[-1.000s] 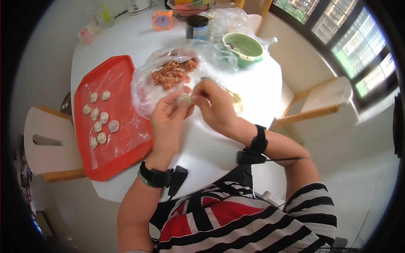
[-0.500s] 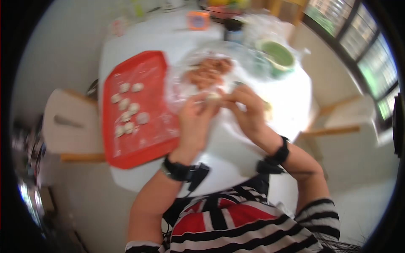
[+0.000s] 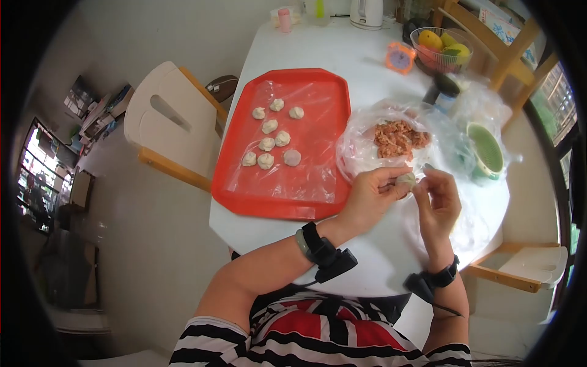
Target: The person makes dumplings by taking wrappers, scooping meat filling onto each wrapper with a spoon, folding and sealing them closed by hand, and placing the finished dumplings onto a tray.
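In the head view a small whitish dumpling (image 3: 405,180) is between the fingers of my left hand (image 3: 370,199), which is closed around its left side. My right hand (image 3: 437,205) is closed too, thumb and fingertips pinching at the dumpling's right edge. A small greyish tip shows just above the right fingers; I cannot make out what it belongs to. Just beyond my hands, minced meat filling (image 3: 398,139) lies in a clear plastic bag (image 3: 358,137). To the left, several pleated dumplings (image 3: 266,144) and a flat round piece of dough (image 3: 292,158) sit on a plastic-lined red tray (image 3: 324,211).
A green bowl (image 3: 486,150) stands on the right among crumpled plastic bags, near a dark-capped jar (image 3: 441,92). Farther back are an orange clock (image 3: 400,57), a fruit basket (image 3: 441,52) and a white kettle (image 3: 367,13). Chairs flank the white table (image 3: 293,46).
The head view has turned left, so table and tray appear shifted right. Both hands remain together at the dumpling, and the picture is sharper.
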Available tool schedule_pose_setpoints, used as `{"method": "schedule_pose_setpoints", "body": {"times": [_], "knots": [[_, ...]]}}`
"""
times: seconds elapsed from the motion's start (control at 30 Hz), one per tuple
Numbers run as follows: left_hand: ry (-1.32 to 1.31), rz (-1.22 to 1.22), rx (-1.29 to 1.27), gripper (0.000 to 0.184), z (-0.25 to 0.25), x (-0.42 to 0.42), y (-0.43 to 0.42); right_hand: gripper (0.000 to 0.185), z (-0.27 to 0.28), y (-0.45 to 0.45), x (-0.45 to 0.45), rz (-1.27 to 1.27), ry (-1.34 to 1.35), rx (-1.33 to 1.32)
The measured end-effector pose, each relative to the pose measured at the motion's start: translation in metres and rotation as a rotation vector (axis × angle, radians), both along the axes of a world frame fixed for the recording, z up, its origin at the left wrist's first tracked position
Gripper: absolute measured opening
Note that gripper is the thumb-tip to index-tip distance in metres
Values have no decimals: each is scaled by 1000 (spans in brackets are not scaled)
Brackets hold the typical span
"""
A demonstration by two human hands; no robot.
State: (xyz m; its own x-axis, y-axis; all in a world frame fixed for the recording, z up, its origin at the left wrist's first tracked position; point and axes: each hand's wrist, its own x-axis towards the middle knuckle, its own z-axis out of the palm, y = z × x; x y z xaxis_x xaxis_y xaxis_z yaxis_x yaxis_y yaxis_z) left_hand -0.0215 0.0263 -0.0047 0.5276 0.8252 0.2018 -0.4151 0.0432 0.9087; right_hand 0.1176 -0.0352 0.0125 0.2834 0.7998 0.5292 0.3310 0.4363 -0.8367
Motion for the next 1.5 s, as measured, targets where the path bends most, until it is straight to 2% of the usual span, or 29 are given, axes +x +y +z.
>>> {"method": "schedule_pose_setpoints", "body": {"times": [0.13, 0.37, 0.6, 0.67, 0.77, 0.87, 0.93, 1.0, 1.03, 1.1, 1.17, 1.3, 1.37, 1.43, 1.47, 1.5], "knots": [[12, -47, 0, 35, -1, 1, -3, 21, -4, -2, 1, -8, -53, 12], [77, -64, -4, 38, 8, 2, -8, 21, -4, -5, 4, -26, 3, 57], [184, -51, 129, 37, 13, 0, -7, 16, -6, -6, 11, 15, 131, 51], [196, -128, -60, 37, 16, 0, -6, 14, -6, -6, 12, -22, 71, 28], [260, -106, -25, 36, 24, -5, 1, 12, -6, -6, 14, -77, 73, 106], [268, 4, 52, 32, 33, -24, 26, 9, 0, -10, 14, -74, 92, 161], [401, 119, 18, 31, 47, -45, 48, 7, 4, -14, 12, -63, 86, 187], [541, 86, 117, 28, 66, -72, 68, 5, 5, -16, 11, -41, 59, 234], [524, 112, 38, 26, 68, -87, 81, 5, 6, -18, 12, -45, 70, 231], [516, 135, -46, 24, 66, -110, 104, 5, 8, -19, 15, -49, 62, 255], [554, 274, -102, 17, 66, -126, 121, 4, 8, -20, 16, -63, 74, 258], [646, 131, -67, 12, 26, -181, 184, 4, 11, -19, 17, -110, 116, 282], [921, 304, 44, 8, 5, -192, 210, 4, 8, -15, 23, -136, 156, 288], [800, 191, 101, 11, 0, -196, 217, 6, 12, -18, 39, -153, 249, 327], [779, 208, -65, 10, 24, -172, 186, 7, 17, -23, 46, -168, 304, 343], [812, 198, -36, 6, 18, -180, 205, 6, 25, -32, 54, -202, 328, 327]]}}
